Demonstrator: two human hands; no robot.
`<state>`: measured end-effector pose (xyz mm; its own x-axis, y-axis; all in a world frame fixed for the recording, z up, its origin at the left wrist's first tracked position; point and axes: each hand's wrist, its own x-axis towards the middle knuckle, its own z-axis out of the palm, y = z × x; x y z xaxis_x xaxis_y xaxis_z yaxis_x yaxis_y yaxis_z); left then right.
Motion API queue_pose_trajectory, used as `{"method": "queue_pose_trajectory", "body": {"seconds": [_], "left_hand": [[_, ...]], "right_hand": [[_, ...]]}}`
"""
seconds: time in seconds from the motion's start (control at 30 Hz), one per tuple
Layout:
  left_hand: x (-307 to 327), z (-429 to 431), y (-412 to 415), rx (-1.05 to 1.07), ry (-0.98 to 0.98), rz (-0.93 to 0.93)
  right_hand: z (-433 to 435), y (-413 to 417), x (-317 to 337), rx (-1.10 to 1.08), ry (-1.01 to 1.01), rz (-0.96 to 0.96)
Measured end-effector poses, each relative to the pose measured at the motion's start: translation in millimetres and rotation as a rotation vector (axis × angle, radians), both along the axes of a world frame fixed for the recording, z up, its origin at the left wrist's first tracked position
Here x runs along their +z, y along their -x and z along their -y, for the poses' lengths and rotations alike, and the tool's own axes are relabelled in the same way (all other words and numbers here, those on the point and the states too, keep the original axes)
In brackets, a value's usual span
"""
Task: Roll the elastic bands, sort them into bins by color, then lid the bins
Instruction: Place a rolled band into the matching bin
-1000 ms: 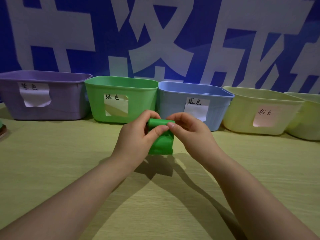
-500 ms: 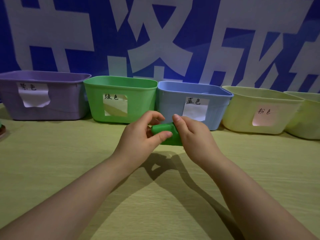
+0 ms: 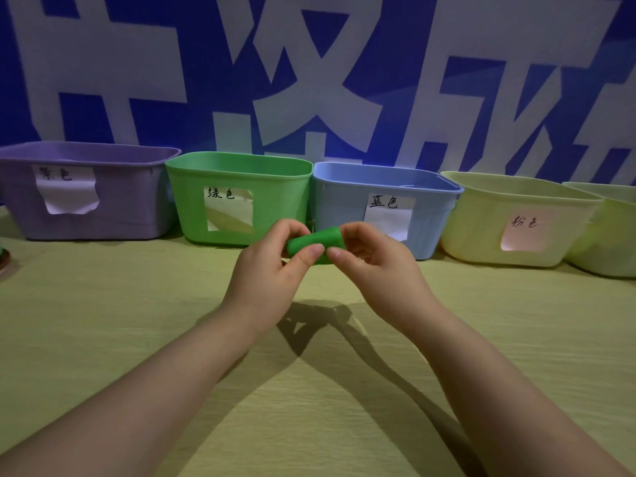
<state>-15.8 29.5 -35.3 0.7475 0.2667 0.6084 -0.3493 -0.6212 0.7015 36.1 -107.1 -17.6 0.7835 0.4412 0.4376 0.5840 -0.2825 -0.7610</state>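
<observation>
A green elastic band, rolled into a short cylinder, is held above the table between both hands. My left hand pinches its left end with thumb and fingers. My right hand pinches its right end. Behind them stand open bins in a row: a purple bin, a green bin, a blue bin and a pale yellow bin labelled pink. Each of these carries a paper label. The inside of the bins is hidden from this angle.
A second pale yellow bin is cut off at the right edge. A small object peeks in at the left edge. The yellow-green table spreads in front of the bins. A blue and white banner forms the backdrop.
The loose hanging tail of the green band has been rolled up; the band is now a compact roll between both hands, which stayed in about the same place.
</observation>
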Motion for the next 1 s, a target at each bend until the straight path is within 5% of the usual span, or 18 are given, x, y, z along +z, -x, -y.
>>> {"method": "queue_pose_trajectory", "body": {"seconds": [0.6, 1.0], "left_hand": [[1.8, 2.2, -0.9, -0.053, 0.105, -0.051], [-0.8, -4.7, -6.0, 0.052, -0.05, 0.026]], "right_hand": [[-0.1, -0.4, 1.3, 0.017, -0.057, 0.052], [-0.2, 0.4, -0.1, 0.03, -0.048, 0.037]]}}
